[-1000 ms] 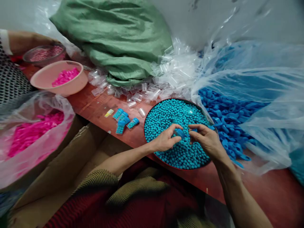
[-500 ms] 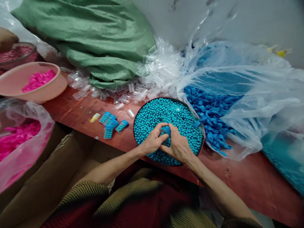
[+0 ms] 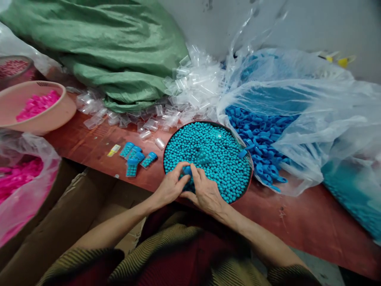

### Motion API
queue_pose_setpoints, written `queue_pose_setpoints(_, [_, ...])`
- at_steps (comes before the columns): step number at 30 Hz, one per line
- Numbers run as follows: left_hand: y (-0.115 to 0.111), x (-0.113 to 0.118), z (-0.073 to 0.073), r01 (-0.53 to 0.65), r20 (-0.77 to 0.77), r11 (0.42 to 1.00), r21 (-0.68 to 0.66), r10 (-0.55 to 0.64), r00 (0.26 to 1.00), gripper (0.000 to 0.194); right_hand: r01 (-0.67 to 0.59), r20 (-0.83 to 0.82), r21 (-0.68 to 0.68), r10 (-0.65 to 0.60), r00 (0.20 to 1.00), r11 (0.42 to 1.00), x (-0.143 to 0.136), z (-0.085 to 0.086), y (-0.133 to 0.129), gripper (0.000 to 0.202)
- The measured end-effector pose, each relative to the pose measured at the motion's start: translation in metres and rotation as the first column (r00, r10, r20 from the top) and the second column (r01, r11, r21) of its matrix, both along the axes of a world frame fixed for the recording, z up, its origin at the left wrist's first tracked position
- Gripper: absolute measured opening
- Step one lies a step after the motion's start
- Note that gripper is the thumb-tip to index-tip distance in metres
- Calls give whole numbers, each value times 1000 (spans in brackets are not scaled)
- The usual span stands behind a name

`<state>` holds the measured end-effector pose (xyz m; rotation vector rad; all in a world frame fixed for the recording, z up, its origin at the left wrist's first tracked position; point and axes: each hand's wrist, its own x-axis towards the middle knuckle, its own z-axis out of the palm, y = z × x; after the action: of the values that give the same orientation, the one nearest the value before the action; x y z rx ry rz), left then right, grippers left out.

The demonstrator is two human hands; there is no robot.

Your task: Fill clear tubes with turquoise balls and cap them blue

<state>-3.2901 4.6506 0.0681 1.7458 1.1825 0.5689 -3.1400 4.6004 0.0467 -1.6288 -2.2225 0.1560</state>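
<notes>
L hand (image 3: pixel 169 186) & R hand (image 3: pixel 207 191) are v. close tog., both pinching w/ bent fingers, thumbs pointing inward, bare L forearm (image 3: pixel 119 223) & R forearm (image 3: pixel 258 235) angling in from opp. sides.

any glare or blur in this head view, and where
Head view, right: glare streaks the large translucent bag; head view, upper middle: highlights whiten the clear containers; head view, left edge: the bagged pink pieces look smeared; head view, centre: teal beads look crisper.
</notes>
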Motion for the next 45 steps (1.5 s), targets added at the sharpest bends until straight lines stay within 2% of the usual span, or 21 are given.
queue_pose_setpoints(2, [8,-27,-1,-88,-139,990,107,102,985,36,-19,-3,-35,19,1000,999,7,2,1,58])
queue_pose_setpoints(4, [17,-52,-1,-153,-289,957,248,224,931,40,18,-17,-25,-19,1000,1000,24,1,3,39])
queue_pose_setpoints(6, [23,-68,-2,-171,-423,887,429,365,829,42,108,2,-8,-108,994,994,48,-1,9,30])
queue_pose_setpoints(8, [26,-69,-3,-138,-469,801,583,470,747,42,241,76,15,-241,967,970,77,1,18,31])
queue_pose_setpoints(9, [26,-64,-4,-110,-467,770,629,487,738,40,316,130,32,-317,939,948,92,4,23,32])
queue_pose_setpoints(11, [24,-42,-7,-55,-442,749,660,446,779,35,445,252,71,-448,858,893,120,12,35,35])
queue_pose_setpoints(14, [24,4,-12,35,-425,800,600,281,860,29,518,425,65,-493,759,853,150,22,52,36])
queue_pose_setpoints(17, [27,45,-19,124,-472,864,489,142,870,28,613,475,-8,-536,698,790,158,21,65,37])
queue_pose_setpoints(19, [30,63,-24,170,-513,884,436,89,854,28,694,465,-52,-598,653,718,154,15,71,40])
queue_pose_setpoints(20, [31,68,-26,185,-530,889,419,73,845,27,711,464,-67,-609,644,700,151,11,73,41])
queue_pose_setpoints(21, [31,71,-28,198,-543,892,407,63,837,25,706,469,-76,-600,649,704,148,7,74,40])
queue_pose_setpoints(24, [32,75,-32,226,-562,890,396,40,826,22,630,473,-87,-525,707,771,142,-1,70,34])
queue_pose_setpoints(28, [34,71,-34,244,-514,879,409,1,858,21,584,447,-104,-487,750,805,150,2,56,38])
queue_pose_setpoints(33, [38,62,-41,243,-407,858,452,-44,913,19,384,536,-322,-167,828,866,157,13,47,39])
queue_pose_setpoints(35, [40,59,-45,243,-391,852,463,-50,919,19,340,550,-345,-106,829,875,157,15,49,35])
queue_pose_setpoints(39, [43,56,-49,195,-311,836,512,-32,950,16,341,563,-318,-114,819,885,157,17,59,29])
queue_pose_setpoints(42, [43,57,-50,180,-233,825,536,-60,971,16,342,562,-251,-151,813,906,148,16,62,23])
queue_pose_setpoints(45, [44,58,-50,211,-256,857,470,-97,962,17,299,527,-218,-145,837,929,130,11,62,20])
